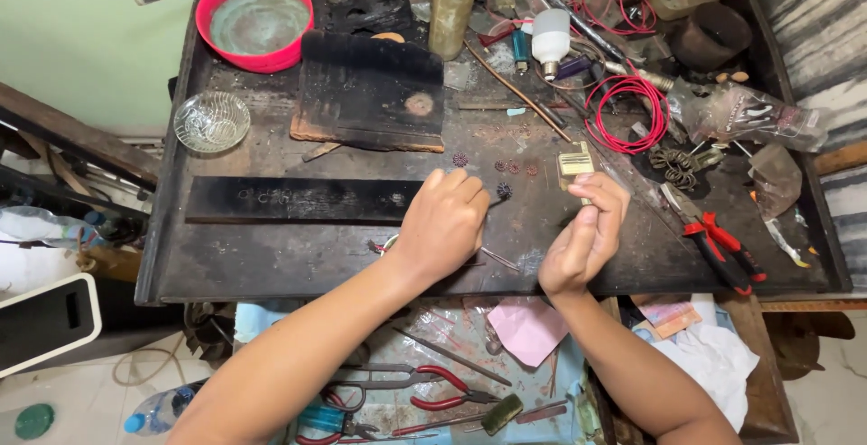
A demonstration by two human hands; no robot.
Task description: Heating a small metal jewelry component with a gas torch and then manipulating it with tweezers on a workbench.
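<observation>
My right hand point(585, 233) grips a small flat brass-coloured brush or comb-like tool point(575, 164) and holds it upright over the dark workbench point(271, 264). My left hand point(444, 219) rests knuckles-up on the bench, fingers curled near a tiny dark round ornament point(504, 190); whether it pinches something is hidden. Several more small round metal pieces point(513, 167) lie just beyond the fingers. A thin pair of tweezers point(498, 258) pokes out from under my left hand.
A charred block point(370, 88), red bowl point(256, 21), glass dish point(211, 121), bottle point(452, 3), red wire coils point(628, 115) and red-handled pliers point(722, 245) crowd the bench. A black bar point(289, 199) lies at left. An open drawer point(424, 382) below holds pliers and scissors.
</observation>
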